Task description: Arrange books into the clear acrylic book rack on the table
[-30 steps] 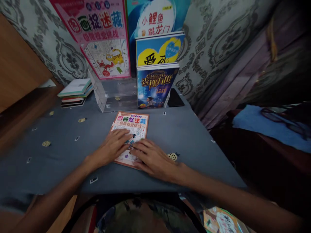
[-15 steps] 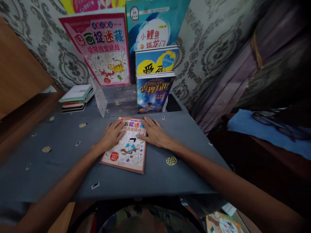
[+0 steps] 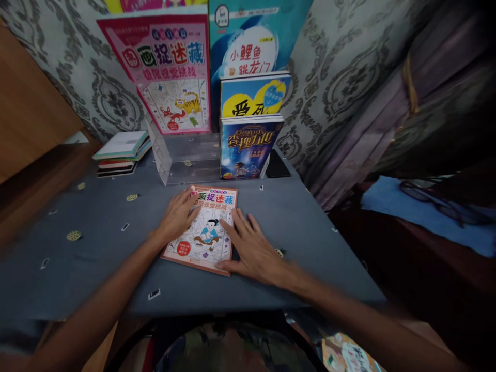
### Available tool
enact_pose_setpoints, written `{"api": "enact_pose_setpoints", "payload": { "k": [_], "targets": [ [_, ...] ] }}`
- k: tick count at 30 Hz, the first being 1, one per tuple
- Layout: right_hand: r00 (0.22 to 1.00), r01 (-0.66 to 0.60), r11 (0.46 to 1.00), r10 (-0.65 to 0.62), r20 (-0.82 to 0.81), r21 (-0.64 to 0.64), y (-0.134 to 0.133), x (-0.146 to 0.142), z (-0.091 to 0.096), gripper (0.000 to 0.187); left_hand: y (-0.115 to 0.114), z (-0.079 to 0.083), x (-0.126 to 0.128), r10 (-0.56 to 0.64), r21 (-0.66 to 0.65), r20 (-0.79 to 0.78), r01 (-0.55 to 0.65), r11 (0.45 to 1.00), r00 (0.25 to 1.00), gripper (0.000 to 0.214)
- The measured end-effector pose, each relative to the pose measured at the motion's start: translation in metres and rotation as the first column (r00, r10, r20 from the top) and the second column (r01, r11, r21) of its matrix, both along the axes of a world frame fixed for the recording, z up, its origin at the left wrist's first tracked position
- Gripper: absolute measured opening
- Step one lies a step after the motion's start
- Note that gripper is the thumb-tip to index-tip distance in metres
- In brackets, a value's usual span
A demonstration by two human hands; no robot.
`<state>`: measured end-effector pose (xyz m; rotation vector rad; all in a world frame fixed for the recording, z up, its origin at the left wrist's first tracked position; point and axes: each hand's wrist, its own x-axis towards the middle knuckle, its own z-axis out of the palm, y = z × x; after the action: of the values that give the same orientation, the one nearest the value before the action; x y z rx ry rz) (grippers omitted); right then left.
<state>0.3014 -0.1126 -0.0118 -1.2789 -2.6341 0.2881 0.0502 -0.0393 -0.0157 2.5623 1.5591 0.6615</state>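
A thin picture book with an orange border [image 3: 207,235] lies flat on the grey table cover [image 3: 96,248] in front of me. My left hand [image 3: 176,217] rests open along the book's left edge, fingers reaching its top left corner. My right hand [image 3: 251,250] lies flat and open at the book's right edge, thumb near the lower right corner, fingers spread on the cover and the cloth.
A clear acrylic stand [image 3: 182,157] at the back holds a dark blue book [image 3: 246,147] and a yellow-blue book [image 3: 253,95]; a pink book [image 3: 170,72] and a teal book [image 3: 251,36] lean on the wall. Stacked books [image 3: 121,152] sit back left, a black phone [image 3: 278,164] back right.
My right hand slid back down along the book's right edge toward its lower corner. My left hand stayed near the book's top left. The view shifted slightly.
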Motion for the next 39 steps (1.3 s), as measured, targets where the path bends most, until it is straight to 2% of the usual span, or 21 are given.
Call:
{"api": "enact_pose_setpoints", "payload": {
  "k": [4,7,9,11,14,16,17,18,20,22,24,25,27,29,31,32,34,39],
  "targets": [
    [0.999,-0.017,1.0,0.018,-0.042,0.019,-0.01,0.002,-0.001,0.102,0.0,0.003,-0.001,0.025,-0.026,0.191,-0.021,0.999,0.981,0.043],
    [0.998,-0.017,1.0,0.019,-0.058,0.025,-0.01,0.003,-0.001,0.101,0.004,0.007,-0.007,0.117,-0.145,0.43,-0.06,0.988,0.895,0.043],
    [0.998,-0.017,1.0,0.018,-0.059,0.018,-0.009,0.003,-0.001,0.1,0.006,0.01,-0.012,0.246,-0.288,0.588,-0.086,0.954,0.771,0.041],
    [0.998,-0.017,1.0,0.017,-0.055,-0.009,-0.008,0.002,0.0,0.101,0.007,0.013,-0.016,0.384,-0.438,0.7,-0.061,0.897,0.602,0.038],
    [0.999,-0.021,0.997,0.017,-0.049,-0.072,-0.007,0.0,0.002,0.103,0.003,0.018,-0.014,0.552,-0.635,0.736,0.116,0.764,0.392,0.032],
    [0.998,-0.023,0.994,0.016,-0.068,-0.105,-0.007,0.001,0.003,0.101,0.0,0.021,-0.01,0.631,-0.702,0.71,0.245,0.668,0.313,0.028],
    [0.996,-0.021,0.993,0.011,-0.091,-0.117,-0.007,0.001,0.002,0.099,-0.002,0.022,-0.008,0.653,-0.71,0.704,0.289,0.642,0.28,0.026],
    [0.992,-0.011,0.992,-0.005,-0.127,-0.126,-0.006,0.002,0.0,0.095,-0.003,0.023,-0.006,0.663,-0.705,0.707,0.318,0.634,0.246,0.025],
    [0.968,0.041,0.989,-0.075,-0.238,-0.145,-0.002,0.003,-0.006,0.088,-0.005,0.026,-0.003,0.656,-0.675,0.731,0.336,0.657,0.188,0.024],
    [0.896,0.131,0.976,-0.192,-0.4,-0.176,0.005,0.003,-0.013,0.083,-0.007,0.029,0.0,0.631,-0.639,0.762,0.327,0.696,0.146,0.026],
    [0.752,0.193,0.95,-0.304,-0.585,-0.247,0.017,-0.001,-0.017,0.079,-0.009,0.032,0.003,0.598,-0.597,0.795,0.31,0.74,0.105,0.03],
    [0.651,0.186,0.934,-0.35,-0.673,-0.305,0.023,-0.005,-0.018,0.075,-0.009,0.034,0.005,0.58,-0.575,0.81,0.304,0.759,0.083,0.033],
    [0.397,0.113,0.883,-0.46,-0.794,-0.455,0.035,-0.015,-0.014,0.062,-0.011,0.036,0.008,0.547,-0.533,0.836,0.303,0.79,0.042,0.036],
    [0.13,0.004,0.798,-0.598,-0.791,-0.603,0.045,-0.028,-0.007,0.05,-0.012,0.038,0.01,0.526,-0.501,0.851,0.303,0.81,0.002,0.038],
    [-0.053,-0.064,0.731,-0.683,-0.729,-0.68,0.05,-0.042,0.002,0.048,-0.013,0.039,0.011,0.512,-0.479,0.858,0.292,0.828,-0.044,0.039],
    [-0.102,-0.079,0.723,-0.69,-0.716,-0.686,0.051,-0.049,0.006,0.049,-0.014,0.039,0.012,0.503,-0.467,0.862,0.286,0.837,-0.065,0.039],
    [-0.134,-0.09,0.746,-0.666,-0.734,-0.66,0.051,-0.062,0.013,0.051,-0.016,0.039,0.015,0.483,-0.439,0.87,0.289,0.851,-0.1,0.036],
    [-0.077,-0.072,0.85,-0.526,-0.847,-0.521,0.054,-0.082,0.023,0.054,-0.022,0.037,0.023,0.442,-0.382,0.886,0.322,0.866,-0.138,0.031]
  ]
}}
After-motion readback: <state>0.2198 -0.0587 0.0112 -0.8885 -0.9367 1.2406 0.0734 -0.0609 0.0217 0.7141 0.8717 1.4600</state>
